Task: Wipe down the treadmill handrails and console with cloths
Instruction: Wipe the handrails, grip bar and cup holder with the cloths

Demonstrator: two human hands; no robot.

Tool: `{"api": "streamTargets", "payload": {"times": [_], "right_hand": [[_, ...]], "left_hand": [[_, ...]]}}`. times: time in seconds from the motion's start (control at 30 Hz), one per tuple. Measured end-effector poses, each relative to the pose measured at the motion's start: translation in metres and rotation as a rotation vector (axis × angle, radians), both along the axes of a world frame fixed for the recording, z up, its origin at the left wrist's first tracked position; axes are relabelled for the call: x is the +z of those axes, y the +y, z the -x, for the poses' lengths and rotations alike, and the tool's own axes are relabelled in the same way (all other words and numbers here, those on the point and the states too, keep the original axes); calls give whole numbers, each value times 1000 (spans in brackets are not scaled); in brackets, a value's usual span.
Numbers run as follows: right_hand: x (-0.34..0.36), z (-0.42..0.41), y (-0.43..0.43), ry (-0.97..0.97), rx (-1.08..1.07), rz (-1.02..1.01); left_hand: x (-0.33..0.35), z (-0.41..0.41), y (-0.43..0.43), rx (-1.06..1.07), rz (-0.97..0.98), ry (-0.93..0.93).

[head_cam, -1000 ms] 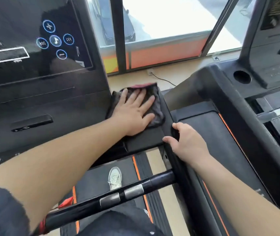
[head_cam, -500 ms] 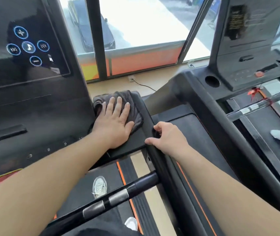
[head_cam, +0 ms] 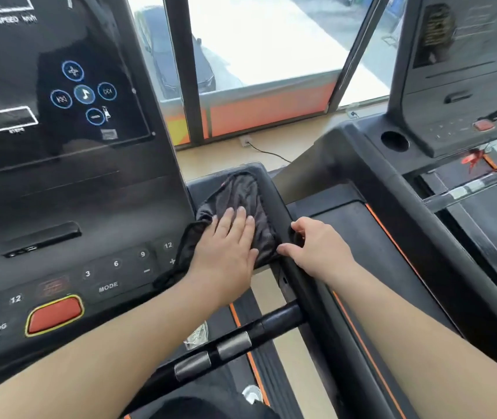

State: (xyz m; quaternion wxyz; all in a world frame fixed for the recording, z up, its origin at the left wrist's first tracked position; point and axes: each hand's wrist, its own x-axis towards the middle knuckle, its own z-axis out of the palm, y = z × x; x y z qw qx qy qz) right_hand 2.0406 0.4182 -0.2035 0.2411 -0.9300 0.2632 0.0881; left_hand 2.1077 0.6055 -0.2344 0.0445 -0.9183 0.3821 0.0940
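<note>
step: wiping side tray | my left hand [head_cam: 226, 246] flat, fingers spread, pressing cloth [head_cam: 238, 204] beside console [head_cam: 60, 176] | my right hand [head_cam: 316, 252] curled round handrail [head_cam: 274, 201] | cloth soft, limp, bunches; press with palm

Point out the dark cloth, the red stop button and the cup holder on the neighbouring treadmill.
dark cloth [head_cam: 238, 192]: head view, bare folds beyond the fingers.
red stop button [head_cam: 54, 315]: head view, middle of its face.
cup holder [head_cam: 394, 141]: head view, its dark well.

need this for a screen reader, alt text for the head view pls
A person's left hand presses a dark cloth flat on the treadmill's tray beside the console, while the right hand grips the black handrail.
</note>
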Motion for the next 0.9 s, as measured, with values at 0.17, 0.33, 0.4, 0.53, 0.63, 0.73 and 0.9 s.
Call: {"api": "streamTargets", "payload": {"times": [0.17, 0.33, 0.4, 0.53, 0.63, 0.73, 0.9], "right_hand": [[-1, 1, 0, -1, 5, 6], [-2, 1, 2, -9, 6, 7], [-3, 2, 3, -14, 14, 25], [-3, 1, 2, -18, 22, 23], [-4, 2, 1, -18, 26, 34], [-3, 3, 1, -4, 29, 38], [-5, 4, 2, -7, 6, -3]], "left_hand": [[-3, -12, -1, -72, 133, -98], [-11, -1, -10, 48, 237, -85], [-19, 18, -2, 55, 229, -81], [-12, 42, 14, -29, 146, -59], [-2, 18, 1, -58, 44, -46], [-4, -30, -18, -40, 15, 14], [2, -76, -39, 269, -21, -13]]}}
